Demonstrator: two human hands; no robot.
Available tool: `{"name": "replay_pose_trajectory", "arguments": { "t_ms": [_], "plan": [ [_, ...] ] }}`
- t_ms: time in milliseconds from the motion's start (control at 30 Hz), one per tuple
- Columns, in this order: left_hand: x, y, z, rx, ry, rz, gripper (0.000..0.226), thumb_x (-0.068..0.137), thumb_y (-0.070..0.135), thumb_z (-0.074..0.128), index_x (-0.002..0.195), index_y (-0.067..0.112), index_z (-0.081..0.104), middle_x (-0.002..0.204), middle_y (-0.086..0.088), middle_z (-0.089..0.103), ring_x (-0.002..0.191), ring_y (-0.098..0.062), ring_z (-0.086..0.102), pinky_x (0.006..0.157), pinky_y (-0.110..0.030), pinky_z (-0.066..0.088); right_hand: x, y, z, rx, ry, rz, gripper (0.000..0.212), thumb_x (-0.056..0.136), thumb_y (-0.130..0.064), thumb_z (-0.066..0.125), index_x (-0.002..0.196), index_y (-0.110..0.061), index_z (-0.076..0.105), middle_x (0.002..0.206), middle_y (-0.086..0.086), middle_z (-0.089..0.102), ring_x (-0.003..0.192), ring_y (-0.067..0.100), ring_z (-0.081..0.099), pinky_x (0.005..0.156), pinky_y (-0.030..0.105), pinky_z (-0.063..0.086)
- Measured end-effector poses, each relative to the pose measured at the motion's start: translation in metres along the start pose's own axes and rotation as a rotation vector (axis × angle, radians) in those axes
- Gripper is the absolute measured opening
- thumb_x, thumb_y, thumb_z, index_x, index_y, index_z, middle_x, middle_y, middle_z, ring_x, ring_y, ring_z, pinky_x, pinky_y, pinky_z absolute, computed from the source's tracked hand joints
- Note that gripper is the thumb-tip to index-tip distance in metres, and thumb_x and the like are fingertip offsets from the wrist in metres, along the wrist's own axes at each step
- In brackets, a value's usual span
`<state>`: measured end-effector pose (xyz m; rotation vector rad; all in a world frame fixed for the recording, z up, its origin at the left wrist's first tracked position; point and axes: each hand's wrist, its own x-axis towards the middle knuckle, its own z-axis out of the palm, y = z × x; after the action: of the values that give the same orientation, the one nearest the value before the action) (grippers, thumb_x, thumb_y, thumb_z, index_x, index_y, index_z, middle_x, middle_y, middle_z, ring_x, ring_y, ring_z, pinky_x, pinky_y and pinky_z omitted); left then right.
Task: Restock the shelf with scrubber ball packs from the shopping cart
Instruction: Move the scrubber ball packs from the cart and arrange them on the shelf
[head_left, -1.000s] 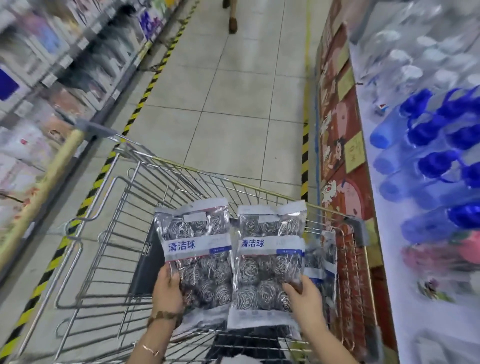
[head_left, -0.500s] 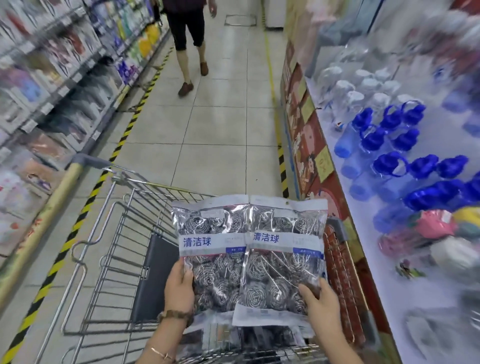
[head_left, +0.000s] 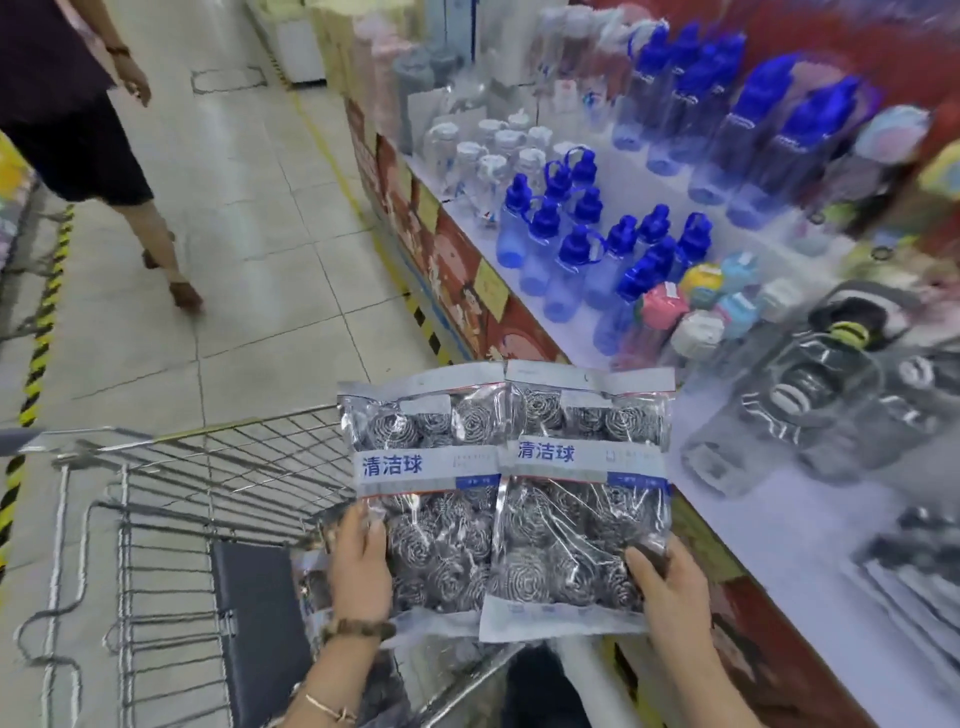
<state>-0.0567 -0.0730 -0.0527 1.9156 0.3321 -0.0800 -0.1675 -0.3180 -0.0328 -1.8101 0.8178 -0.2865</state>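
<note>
I hold two clear packs of steel scrubber balls side by side above the right end of the wire shopping cart (head_left: 171, 467). My left hand (head_left: 361, 564) grips the lower left edge of the left scrubber pack (head_left: 426, 467). My right hand (head_left: 670, 592) grips the lower right corner of the right scrubber pack (head_left: 582, 493), which overlaps the left one slightly. Each pack has a white and blue label band. More packs (head_left: 311, 577) lie in the cart under my left hand, mostly hidden. The white shelf (head_left: 779, 545) runs along my right.
The shelf holds several blue-capped bottles (head_left: 576, 249), clear bottles (head_left: 493, 150), coloured round items (head_left: 691, 312) and dark-lidded clear containers (head_left: 810, 405). A person (head_left: 78, 130) walks on the tiled aisle at the upper left. Yellow-black tape (head_left: 36, 364) lines the floor edge.
My view has swung right toward the shelf, and both packs have come with it, close to the shelf edge. The person in the aisle has come closer.
</note>
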Motion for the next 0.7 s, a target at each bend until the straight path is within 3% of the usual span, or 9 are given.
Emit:
{"name": "replay_pose_trajectory", "arguments": {
  "t_ms": [67, 133, 200, 367, 433, 500, 600, 667, 700],
  "plan": [
    [-0.010, 0.012, 0.016, -0.020, -0.061, 0.052, 0.025, 0.095, 0.005, 0.041, 0.117, 0.002, 0.052, 0.100, 0.003, 0.057, 0.095, -0.017, 0.054, 0.087, -0.033, 0.037, -0.013, 0.002, -0.022, 0.022, 0.092, 0.006, 0.009, 0.087, 0.003, 0.058, 0.084, -0.005, 0.058, 0.082, 0.017, 0.061, 0.078, 0.031, 0.054, 0.065, 0.028, 0.037],
    [-0.020, 0.023, 0.033, -0.023, -0.139, 0.086, 0.030, 0.095, 0.006, 0.041, 0.122, -0.002, 0.050, 0.116, -0.006, 0.056, 0.106, -0.020, 0.051, 0.092, -0.031, 0.035, -0.027, 0.004, -0.044, 0.095, 0.175, 0.025, 0.019, 0.088, 0.003, 0.056, 0.090, -0.016, 0.057, 0.085, -0.001, 0.062, 0.082, 0.020, 0.056, 0.067, 0.023, 0.038],
    [-0.028, 0.028, 0.052, -0.013, -0.210, 0.131, 0.030, 0.095, 0.008, 0.041, 0.121, -0.002, 0.052, 0.117, -0.013, 0.056, 0.109, -0.026, 0.051, 0.089, -0.032, 0.037, -0.043, 0.005, -0.065, 0.147, 0.267, 0.062, 0.019, 0.090, 0.001, 0.054, 0.096, -0.017, 0.056, 0.089, -0.010, 0.060, 0.085, 0.014, 0.055, 0.068, 0.017, 0.038],
    [-0.059, 0.038, 0.105, 0.037, -0.379, 0.184, 0.022, 0.096, 0.024, 0.043, 0.106, 0.012, 0.057, 0.097, -0.017, 0.060, 0.093, -0.038, 0.057, 0.077, -0.047, 0.046, -0.076, 0.030, -0.117, 0.226, 0.486, 0.180, 0.019, 0.092, -0.006, 0.054, 0.108, -0.014, 0.054, 0.109, -0.002, 0.056, 0.096, 0.013, 0.050, 0.083, 0.025, 0.037],
    [-0.080, 0.047, 0.123, 0.030, -0.436, 0.232, 0.014, 0.096, 0.021, 0.042, 0.097, 0.021, 0.056, 0.089, -0.006, 0.059, 0.081, -0.026, 0.056, 0.071, -0.040, 0.044, -0.090, 0.047, -0.137, 0.256, 0.564, 0.222, 0.014, 0.091, -0.005, 0.054, 0.105, -0.010, 0.056, 0.108, 0.000, 0.058, 0.098, 0.018, 0.051, 0.082, 0.026, 0.036],
    [-0.105, 0.059, 0.139, 0.020, -0.484, 0.301, 0.020, 0.096, 0.014, 0.043, 0.082, 0.026, 0.053, 0.079, 0.005, 0.053, 0.072, -0.010, 0.049, 0.067, -0.033, 0.040, -0.105, 0.067, -0.156, 0.307, 0.671, 0.259, 0.019, 0.091, -0.003, 0.055, 0.109, -0.005, 0.058, 0.110, 0.009, 0.062, 0.099, 0.023, 0.055, 0.082, 0.029, 0.040],
    [-0.148, 0.071, 0.163, 0.034, -0.581, 0.346, 0.029, 0.095, 0.010, 0.042, 0.069, 0.021, 0.046, 0.069, 0.001, 0.045, 0.062, -0.009, 0.041, 0.063, -0.025, 0.036, -0.127, 0.092, -0.183, 0.476, 0.813, 0.307, 0.030, 0.090, -0.005, 0.057, 0.118, -0.014, 0.055, 0.123, 0.008, 0.058, 0.112, 0.024, 0.053, 0.099, 0.037, 0.040],
    [-0.181, 0.076, 0.178, 0.039, -0.620, 0.392, 0.031, 0.095, 0.008, 0.042, 0.068, 0.024, 0.043, 0.068, 0.003, 0.045, 0.062, -0.006, 0.040, 0.058, -0.014, 0.034, -0.145, 0.104, -0.205, 0.550, 0.914, 0.317, 0.033, 0.090, -0.003, 0.056, 0.123, -0.009, 0.055, 0.119, 0.004, 0.056, 0.110, 0.021, 0.051, 0.097, 0.030, 0.040],
    [-0.198, 0.077, 0.186, 0.036, -0.648, 0.401, 0.030, 0.095, 0.010, 0.042, 0.070, 0.026, 0.045, 0.069, 0.003, 0.047, 0.062, -0.008, 0.042, 0.057, -0.013, 0.035, -0.156, 0.107, -0.218, 0.582, 0.953, 0.302, 0.024, 0.091, -0.001, 0.054, 0.113, -0.006, 0.060, 0.105, 0.002, 0.060, 0.099, 0.021, 0.052, 0.086, 0.023, 0.045]
  ]
}}
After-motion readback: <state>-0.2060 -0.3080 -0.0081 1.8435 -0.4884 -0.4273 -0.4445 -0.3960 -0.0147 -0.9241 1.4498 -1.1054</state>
